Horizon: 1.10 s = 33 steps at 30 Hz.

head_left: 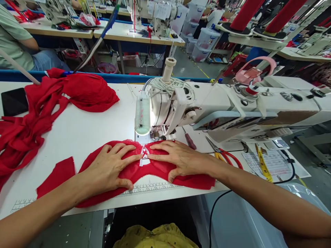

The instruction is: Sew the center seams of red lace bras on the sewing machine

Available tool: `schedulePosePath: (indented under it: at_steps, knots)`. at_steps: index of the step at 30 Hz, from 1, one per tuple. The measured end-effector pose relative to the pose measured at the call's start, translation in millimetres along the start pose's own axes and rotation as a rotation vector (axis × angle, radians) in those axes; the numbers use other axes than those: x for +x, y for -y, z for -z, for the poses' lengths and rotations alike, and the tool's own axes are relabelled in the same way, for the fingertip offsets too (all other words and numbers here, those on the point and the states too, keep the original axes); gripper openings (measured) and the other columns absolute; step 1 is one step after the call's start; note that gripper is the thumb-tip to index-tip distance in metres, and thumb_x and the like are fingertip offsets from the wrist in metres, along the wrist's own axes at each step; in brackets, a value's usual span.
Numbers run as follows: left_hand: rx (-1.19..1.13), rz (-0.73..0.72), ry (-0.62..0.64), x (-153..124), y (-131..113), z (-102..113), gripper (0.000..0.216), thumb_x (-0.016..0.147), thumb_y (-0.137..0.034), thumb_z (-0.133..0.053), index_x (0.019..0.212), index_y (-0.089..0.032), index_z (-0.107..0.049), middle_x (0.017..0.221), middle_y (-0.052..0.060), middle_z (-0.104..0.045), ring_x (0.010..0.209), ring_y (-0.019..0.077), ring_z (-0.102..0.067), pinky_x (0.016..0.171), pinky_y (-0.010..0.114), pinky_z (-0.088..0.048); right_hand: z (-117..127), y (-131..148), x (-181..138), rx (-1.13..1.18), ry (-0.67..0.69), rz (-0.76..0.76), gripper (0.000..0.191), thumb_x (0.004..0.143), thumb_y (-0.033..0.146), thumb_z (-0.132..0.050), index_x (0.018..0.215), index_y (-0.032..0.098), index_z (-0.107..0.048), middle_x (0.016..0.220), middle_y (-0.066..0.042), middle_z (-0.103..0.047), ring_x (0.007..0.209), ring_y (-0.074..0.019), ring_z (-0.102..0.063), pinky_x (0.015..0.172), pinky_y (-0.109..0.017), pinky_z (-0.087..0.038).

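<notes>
A red fabric piece (196, 179) lies flat on the white table in front of the sewing machine (181, 106). My left hand (112, 167) rests spread out on its left half, fingers flat. My right hand (179, 159) presses flat on its right half. The fingertips of both hands meet at a small white label (143, 156) on the fabric, just before the needle area (155, 135). A lit lamp (142, 115) shines down beside the needle.
A heap of red fabric (51, 100) covers the table's left side, with a dark phone (14, 101) beside it. Red-handled scissors (223, 155), a small tool (190, 139), a yellow tape measure (263, 165) and a paper sheet lie at right. A person in green (15, 41) sits behind.
</notes>
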State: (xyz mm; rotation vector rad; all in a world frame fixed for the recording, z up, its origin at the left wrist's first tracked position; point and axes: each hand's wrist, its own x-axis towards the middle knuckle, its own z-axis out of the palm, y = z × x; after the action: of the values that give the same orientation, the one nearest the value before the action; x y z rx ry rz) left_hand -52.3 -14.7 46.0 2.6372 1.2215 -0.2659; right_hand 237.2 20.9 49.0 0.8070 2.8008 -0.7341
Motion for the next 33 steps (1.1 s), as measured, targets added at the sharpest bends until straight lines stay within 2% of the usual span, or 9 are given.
schedulePosePath:
  at_steps: [12,18,26,33]
  knots:
    - [-0.035,-0.017,0.022,2,6,2,0.093,0.063,-0.077,-0.073,0.146,-0.044,-0.044,0.157,0.010,-0.040,0.135,0.0432,-0.041,0.100,0.059,-0.036,-2,2,1,-0.004,0.022,-0.016,0.091,0.076,0.056,-0.080,0.153,0.036,-0.036,0.164,-0.009,-0.025,0.145,-0.0391,-0.027,0.114,-0.060,-0.027]
    - [-0.010,-0.019,0.046,4,8,3,0.096,0.062,-0.078,-0.073,0.147,-0.044,-0.042,0.157,0.011,-0.039,0.135,0.0436,-0.040,0.101,0.058,-0.036,-2,-1,0,0.002,0.044,-0.035,0.091,0.078,0.058,-0.077,0.154,0.039,-0.031,0.165,-0.009,-0.022,0.145,-0.0391,-0.024,0.111,-0.062,-0.029]
    - [-0.012,-0.035,-0.016,4,11,-4,0.095,0.063,-0.076,-0.074,0.147,-0.044,-0.043,0.156,0.010,-0.041,0.135,0.0449,-0.041,0.102,0.061,-0.034,0,-2,-1,0.018,0.022,-0.020,0.089,0.080,0.053,-0.076,0.154,0.039,-0.030,0.165,-0.007,-0.022,0.144,-0.0384,-0.025,0.111,-0.060,-0.030]
    - [-0.021,-0.027,-0.021,5,11,-4,0.096,0.062,-0.073,-0.077,0.147,-0.044,-0.043,0.155,0.010,-0.042,0.133,0.0444,-0.043,0.101,0.059,-0.035,-2,-3,-2,0.021,0.023,-0.026,0.091,0.078,0.051,-0.078,0.154,0.041,-0.029,0.165,-0.005,-0.023,0.145,-0.0385,-0.023,0.109,-0.060,-0.031]
